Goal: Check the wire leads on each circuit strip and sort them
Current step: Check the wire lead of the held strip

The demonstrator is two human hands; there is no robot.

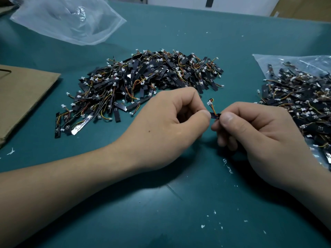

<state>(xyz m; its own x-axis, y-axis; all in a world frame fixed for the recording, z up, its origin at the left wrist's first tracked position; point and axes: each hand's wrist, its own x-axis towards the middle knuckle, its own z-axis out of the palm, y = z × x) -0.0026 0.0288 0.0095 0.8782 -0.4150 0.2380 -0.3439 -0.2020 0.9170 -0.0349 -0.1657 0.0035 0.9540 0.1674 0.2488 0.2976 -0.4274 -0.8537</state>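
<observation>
Both forearms lay across the mat (161,203), closest to the lens, and the two hands met just above it. Left hand (172,119) had its fingers curled in, thumb and forefinger pinching one end of a strip (215,115). Right hand (259,133) was curled the same way and pinched the other end, so only a short dark stretch of the strip showed between the two thumbs. Its leads (213,109), reddish and yellow by the look of them, rose from that stretch to a small white plug (209,103) that hung free, touched by neither hand.

I'd judge the strip almost weightless, thin and a bit springy: stiff enough to stay flat, but easy to crease if bent hard. The weak spot would be where the leads join the board, and a tug on the plug could tear a joint. It seemed best held by the board's ends, as it was, with the wires flexed gently rather than pulled.

Beyond the hands lay a big loose pile (143,83) of strips with their wires tangled, so lifting one might drag its neighbours along. To the right a bag (279,59) was spread under more strips. Which heap was the checked one I could not tell. Cardboard (23,92) sat at the left, and an empty bag (68,20) lay at the far left.
</observation>
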